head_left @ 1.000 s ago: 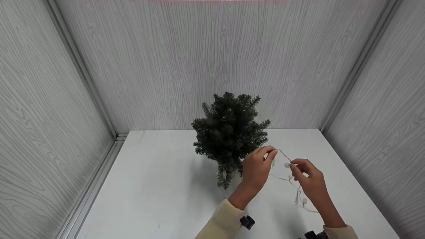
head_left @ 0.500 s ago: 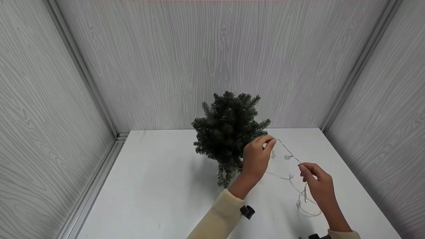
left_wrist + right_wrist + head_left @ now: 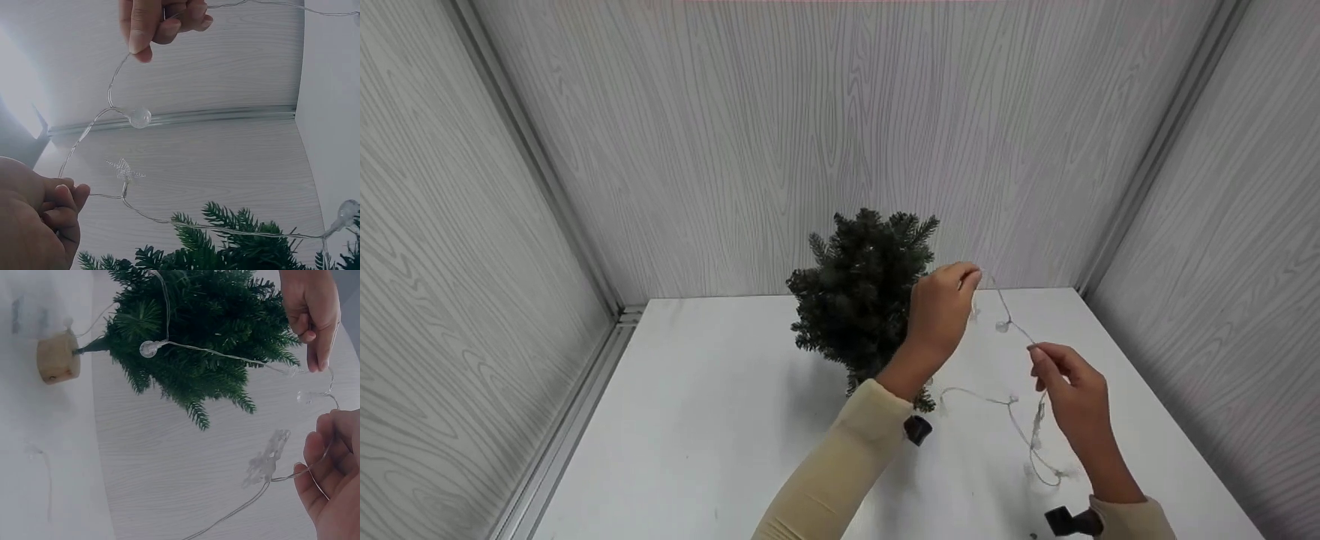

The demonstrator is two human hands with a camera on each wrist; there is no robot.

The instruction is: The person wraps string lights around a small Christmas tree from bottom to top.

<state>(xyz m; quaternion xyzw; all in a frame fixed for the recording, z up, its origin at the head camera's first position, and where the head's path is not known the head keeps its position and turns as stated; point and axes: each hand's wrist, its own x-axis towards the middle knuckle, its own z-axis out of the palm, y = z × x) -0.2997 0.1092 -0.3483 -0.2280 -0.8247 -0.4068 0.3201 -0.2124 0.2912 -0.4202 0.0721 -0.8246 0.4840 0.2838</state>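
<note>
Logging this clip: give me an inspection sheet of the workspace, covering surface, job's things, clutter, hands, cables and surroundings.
Surface: white table.
Job's things: small green tree on a wooden base; string lights with clear bulbs and star-shaped ornaments.
Clutter: one pale, blurred item near the base; identity unclear.
Hands: left hand and right hand each pinch the lights' wire.
Cables: that wire only; one span crosses before the branches.
Surroundings: grain-patterned panels on three sides.
</note>
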